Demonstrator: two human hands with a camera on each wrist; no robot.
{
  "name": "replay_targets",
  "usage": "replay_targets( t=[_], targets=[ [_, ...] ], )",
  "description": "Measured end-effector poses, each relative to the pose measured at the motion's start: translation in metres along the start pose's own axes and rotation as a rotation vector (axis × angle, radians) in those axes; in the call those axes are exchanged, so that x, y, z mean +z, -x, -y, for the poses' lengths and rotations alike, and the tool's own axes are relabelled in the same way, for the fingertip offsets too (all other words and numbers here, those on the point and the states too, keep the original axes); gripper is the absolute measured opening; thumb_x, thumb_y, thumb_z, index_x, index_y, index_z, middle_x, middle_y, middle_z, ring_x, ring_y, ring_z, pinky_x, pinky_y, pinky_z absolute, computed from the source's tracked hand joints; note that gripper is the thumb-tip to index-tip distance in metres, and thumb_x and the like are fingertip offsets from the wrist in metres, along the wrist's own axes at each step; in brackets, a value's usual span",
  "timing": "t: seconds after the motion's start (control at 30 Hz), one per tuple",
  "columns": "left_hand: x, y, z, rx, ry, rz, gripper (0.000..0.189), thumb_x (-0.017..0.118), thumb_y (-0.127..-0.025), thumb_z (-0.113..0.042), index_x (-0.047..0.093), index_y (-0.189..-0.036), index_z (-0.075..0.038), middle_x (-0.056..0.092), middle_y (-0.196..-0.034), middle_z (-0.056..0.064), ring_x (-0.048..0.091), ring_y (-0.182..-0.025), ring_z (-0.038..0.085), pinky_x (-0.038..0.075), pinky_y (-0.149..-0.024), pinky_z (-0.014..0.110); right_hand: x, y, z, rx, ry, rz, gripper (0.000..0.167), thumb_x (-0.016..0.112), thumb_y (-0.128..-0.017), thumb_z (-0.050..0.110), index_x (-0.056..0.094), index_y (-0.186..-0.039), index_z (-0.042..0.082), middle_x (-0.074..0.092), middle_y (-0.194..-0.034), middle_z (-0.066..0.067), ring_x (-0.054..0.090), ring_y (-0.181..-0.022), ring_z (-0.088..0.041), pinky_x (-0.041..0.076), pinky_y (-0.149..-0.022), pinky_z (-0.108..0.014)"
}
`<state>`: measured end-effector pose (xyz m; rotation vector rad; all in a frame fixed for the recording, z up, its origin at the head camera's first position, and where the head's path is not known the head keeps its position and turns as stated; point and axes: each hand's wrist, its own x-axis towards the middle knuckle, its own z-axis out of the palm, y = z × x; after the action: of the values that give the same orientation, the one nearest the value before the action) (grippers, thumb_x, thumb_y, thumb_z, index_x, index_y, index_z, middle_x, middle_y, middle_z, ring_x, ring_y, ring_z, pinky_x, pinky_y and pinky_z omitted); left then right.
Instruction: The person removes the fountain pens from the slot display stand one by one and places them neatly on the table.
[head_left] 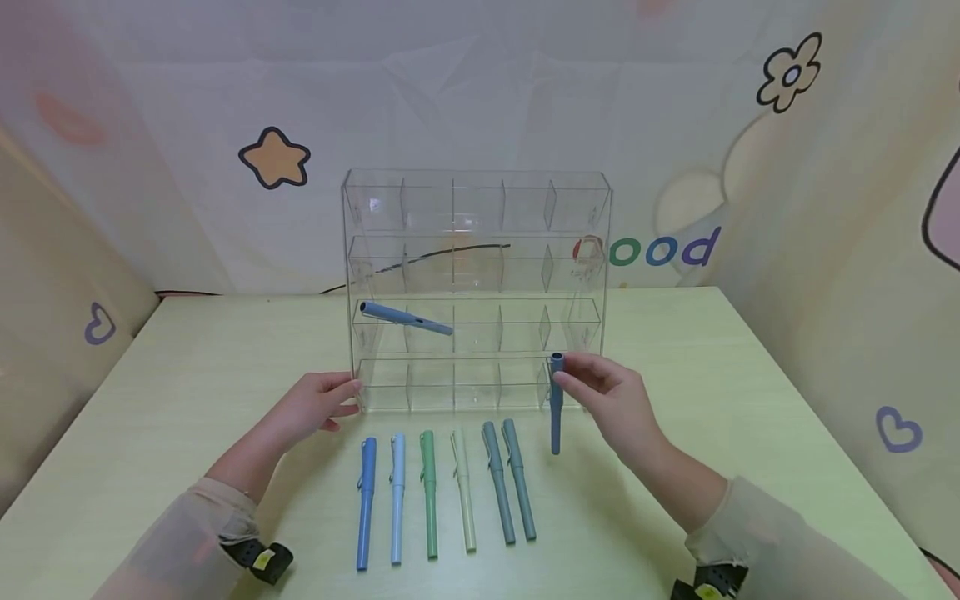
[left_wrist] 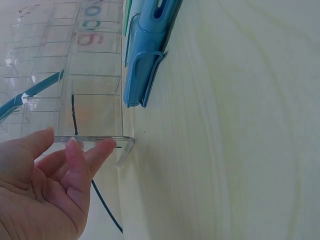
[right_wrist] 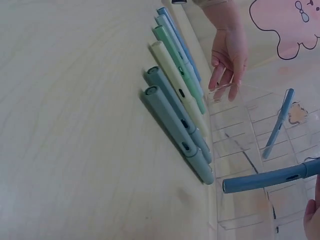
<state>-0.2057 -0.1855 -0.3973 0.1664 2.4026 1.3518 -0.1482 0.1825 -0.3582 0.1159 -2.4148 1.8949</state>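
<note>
A clear organizer (head_left: 477, 329) with rows of small compartments stands upright on the table. At its lower left edge, my left hand (head_left: 324, 398) touches the side wall with extended fingers (left_wrist: 102, 152). My right hand (head_left: 611, 404) pinches a dark blue pen (head_left: 556, 417) near its upper end. That pen hangs almost upright before the organizer's lower right corner; in the right wrist view most of the hand is cut off. Another blue pen (head_left: 405, 317) slants across the left part of the third row from the top; what bears it is unclear.
Several capped pens lie side by side in front of the organizer, among them a blue pen (head_left: 366, 504), a green pen (head_left: 428, 496), a pale green pen (head_left: 463, 492) and a grey-blue pen (head_left: 519, 479). A printed cloth backdrop (head_left: 480, 100) hangs behind the table (head_left: 187, 400).
</note>
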Motion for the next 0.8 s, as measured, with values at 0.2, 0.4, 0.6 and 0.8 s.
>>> replay_targets(
  t=[0.2,0.4,0.6,0.8],
  targets=[
    [-0.001,0.000,0.001,0.005,-0.001,-0.003,0.054,0.045,-0.099,-0.031,0.038,-0.138,0.006,0.042,-0.137,0.025,0.055,-0.113,0.033,0.052,-0.075,0.036,-0.003,0.004,-0.016,0.069,0.032,0.023,0.036,0.067,-0.087,0.022,0.062,-0.114,-0.001,0.064,-0.104,-0.010,0.060,-0.093,-0.016,0.047,-0.083,-0.020],
    [-0.001,0.003,-0.002,0.008,-0.004,-0.005,0.050,0.044,-0.100,-0.026,0.038,-0.138,0.006,0.041,-0.138,0.026,0.055,-0.113,0.034,0.052,-0.074,0.035,-0.002,0.006,-0.030,0.140,0.060,0.050,0.037,0.067,-0.087,0.025,0.063,-0.115,0.000,0.064,-0.107,-0.007,0.058,-0.095,-0.014,0.046,-0.085,-0.024],
    [0.000,0.004,-0.004,0.003,0.002,-0.008,0.050,0.044,-0.100,-0.025,0.038,-0.138,0.006,0.041,-0.138,0.026,0.055,-0.113,0.034,0.052,-0.074,0.035,0.000,0.004,-0.045,0.216,0.070,0.084,0.032,0.066,-0.088,0.016,0.063,-0.112,-0.005,0.066,-0.103,-0.008,0.061,-0.088,-0.011,0.049,-0.085,-0.031],
    [0.001,0.004,-0.004,0.001,-0.002,-0.006,0.050,0.043,-0.100,-0.025,0.038,-0.138,0.006,0.041,-0.138,0.026,0.055,-0.113,0.034,0.052,-0.074,0.035,0.003,0.000,-0.055,0.219,0.073,0.122,0.034,0.064,-0.088,0.011,0.060,-0.115,-0.008,0.066,-0.103,-0.012,0.063,-0.087,-0.012,0.050,-0.083,-0.033]
  ],
)
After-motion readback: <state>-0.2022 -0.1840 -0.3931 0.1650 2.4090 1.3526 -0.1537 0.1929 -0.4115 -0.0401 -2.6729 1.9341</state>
